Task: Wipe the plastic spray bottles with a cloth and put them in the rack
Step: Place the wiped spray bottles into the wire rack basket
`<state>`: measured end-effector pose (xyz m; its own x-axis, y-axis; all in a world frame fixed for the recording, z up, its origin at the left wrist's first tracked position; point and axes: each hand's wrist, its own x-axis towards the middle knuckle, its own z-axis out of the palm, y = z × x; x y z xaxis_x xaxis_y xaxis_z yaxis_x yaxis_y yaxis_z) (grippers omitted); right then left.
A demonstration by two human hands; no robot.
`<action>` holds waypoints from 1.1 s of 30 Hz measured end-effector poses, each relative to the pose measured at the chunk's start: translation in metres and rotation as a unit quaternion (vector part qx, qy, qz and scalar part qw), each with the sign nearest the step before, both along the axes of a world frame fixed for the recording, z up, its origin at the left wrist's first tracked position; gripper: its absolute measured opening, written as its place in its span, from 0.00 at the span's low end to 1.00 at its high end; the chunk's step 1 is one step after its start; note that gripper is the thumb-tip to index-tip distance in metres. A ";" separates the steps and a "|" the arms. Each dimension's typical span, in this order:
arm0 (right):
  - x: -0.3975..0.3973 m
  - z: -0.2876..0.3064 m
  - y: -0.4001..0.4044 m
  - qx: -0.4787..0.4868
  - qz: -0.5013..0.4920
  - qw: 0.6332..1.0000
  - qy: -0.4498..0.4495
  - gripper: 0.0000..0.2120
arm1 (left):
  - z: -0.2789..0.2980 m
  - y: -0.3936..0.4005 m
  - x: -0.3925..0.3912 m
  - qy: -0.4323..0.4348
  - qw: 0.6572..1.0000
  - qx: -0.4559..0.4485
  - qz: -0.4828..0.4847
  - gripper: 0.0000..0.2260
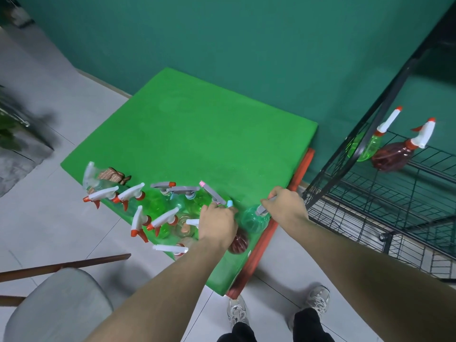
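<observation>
Several plastic spray bottles stand clustered at the near edge of the green table (192,134). My right hand (286,206) grips the grey trigger head of a green spray bottle (254,220) at the table's right edge. My left hand (217,223) holds another bottle with a grey-and-pink trigger (212,193) in the cluster; what its fingers grip is partly hidden. A patterned brown cloth (112,175) lies at the cluster's far left. On the black wire rack (370,193) at right sit a green bottle (367,146) and a red bottle (392,154).
A dark red bottle (238,243) stands just under my left wrist. A grey chair (56,304) with wooden legs is at lower left. My feet (278,307) stand on the pale tiled floor between table and rack. A teal wall lies behind.
</observation>
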<state>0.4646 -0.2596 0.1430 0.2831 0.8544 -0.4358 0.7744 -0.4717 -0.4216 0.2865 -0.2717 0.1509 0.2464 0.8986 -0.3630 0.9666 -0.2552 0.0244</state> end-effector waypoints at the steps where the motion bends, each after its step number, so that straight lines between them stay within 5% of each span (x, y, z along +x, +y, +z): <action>1: 0.000 0.000 0.001 -0.002 -0.003 1.000 -0.003 0.10 | 0.000 0.001 0.000 -0.001 1.000 0.003 -0.002 0.16; 6: 0.004 0.000 0.003 0.003 -0.029 1.000 -0.005 0.04 | 0.005 0.006 0.001 -0.022 1.000 0.000 -0.007 0.10; 12: 0.010 -0.001 0.000 0.002 -0.025 0.999 -0.026 0.07 | 0.006 0.013 0.005 -0.114 0.993 -0.036 0.021 0.17; 22: 0.053 0.046 -0.019 0.064 0.001 0.994 -0.090 0.07 | 0.048 0.039 0.035 -0.219 0.975 -0.038 -0.018 0.15; 28: 0.102 0.110 -0.032 0.087 -0.076 0.990 -0.076 0.25 | 0.102 0.062 0.089 -0.260 0.959 0.006 -0.112 0.16; 33: 0.150 0.167 -0.051 0.081 -0.142 0.981 -0.105 0.12 | 0.147 0.064 0.142 -0.305 0.935 0.017 -0.178 0.19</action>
<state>0.6142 -0.3110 0.3099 0.5894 0.7808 -0.2073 0.6986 -0.6214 -0.3547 0.4290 -0.2073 0.2978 0.6844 0.7284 -0.0301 0.6286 -0.5687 0.5306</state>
